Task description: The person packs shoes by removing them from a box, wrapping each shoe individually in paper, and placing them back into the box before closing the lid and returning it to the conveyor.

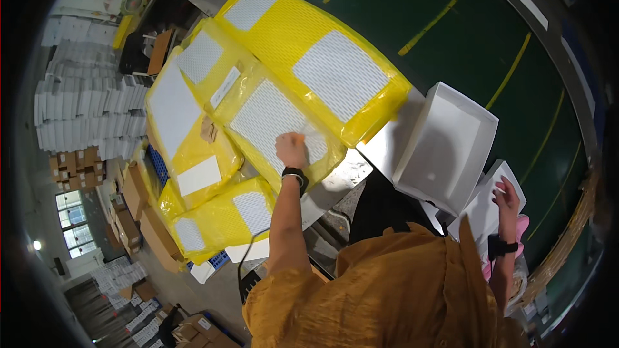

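My left hand (291, 149) is closed in a fist over a see-through plastic bag (264, 113) with a yellow package and a white perforated panel inside. A bit of something small and orange (300, 138) shows at its fingers; its kind is hidden. My right hand (507, 198) is held out on the right with its fingers apart. Beside it is a white box piece (483, 209), and I cannot tell whether they touch. An open white box (438, 148) stands between my hands, tilted in view, with nothing but shadow inside.
Several more yellow bagged packages (322, 58) cover the table around my left hand. White stacks (90, 96) and cardboard boxes (77, 166) stand at the far left. On the right lies a green floor (451, 45) with yellow lines, and a pink thing (522, 224) by my right wrist.
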`<state>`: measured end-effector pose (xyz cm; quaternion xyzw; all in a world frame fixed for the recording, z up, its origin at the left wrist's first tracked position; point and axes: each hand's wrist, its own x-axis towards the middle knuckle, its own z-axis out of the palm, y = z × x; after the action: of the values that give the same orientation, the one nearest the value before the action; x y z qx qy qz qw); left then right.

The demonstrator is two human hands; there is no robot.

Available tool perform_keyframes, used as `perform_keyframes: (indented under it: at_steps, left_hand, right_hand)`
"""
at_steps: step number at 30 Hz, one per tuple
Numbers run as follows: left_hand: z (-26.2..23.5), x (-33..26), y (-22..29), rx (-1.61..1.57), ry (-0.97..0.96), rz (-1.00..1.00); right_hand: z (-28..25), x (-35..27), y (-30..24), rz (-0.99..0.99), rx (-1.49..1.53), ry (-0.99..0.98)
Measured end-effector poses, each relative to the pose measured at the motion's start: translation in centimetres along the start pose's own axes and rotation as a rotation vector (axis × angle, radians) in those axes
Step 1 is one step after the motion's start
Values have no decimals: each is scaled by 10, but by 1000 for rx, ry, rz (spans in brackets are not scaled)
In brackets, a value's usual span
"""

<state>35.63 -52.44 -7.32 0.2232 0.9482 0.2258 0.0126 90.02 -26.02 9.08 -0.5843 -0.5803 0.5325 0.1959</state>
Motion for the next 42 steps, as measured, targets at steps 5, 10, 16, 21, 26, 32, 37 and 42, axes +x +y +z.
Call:
perform_keyframes:
  at_steps: [5, 10, 16, 21, 26, 32, 37, 42]
  left_hand:
    - [-51, 26, 16, -698, -301, -170]
    - [-135, -71, 195, -886, -1098, 337]
    - [-143, -59, 187, -696, -607, 392]
    - [-62, 24, -10, 164, -39, 63]
    - [-14, -24, -38, 248, -126, -155]
    - [-41, 3, 64, -425, -78, 88]
    - [-39, 19, 185, -221, -121, 346]
    - [-27, 32, 204, -83, -114, 417]
  right_hand:
    - [89, 21, -52, -49, 146, -378]
    - [161, 3, -104, 103, 108, -1056]
    - [103, 2, -64, 114, 118, -584]
    - [3, -15, -33, 232, 491, -227]
    - [-52, -38, 62, 167, 225, -146]
    - [-97, -30, 82, 287, 508, 19]
    - [-163, -33, 148, 278, 618, 168]
    - [-191, -62, 178, 265, -56, 689]
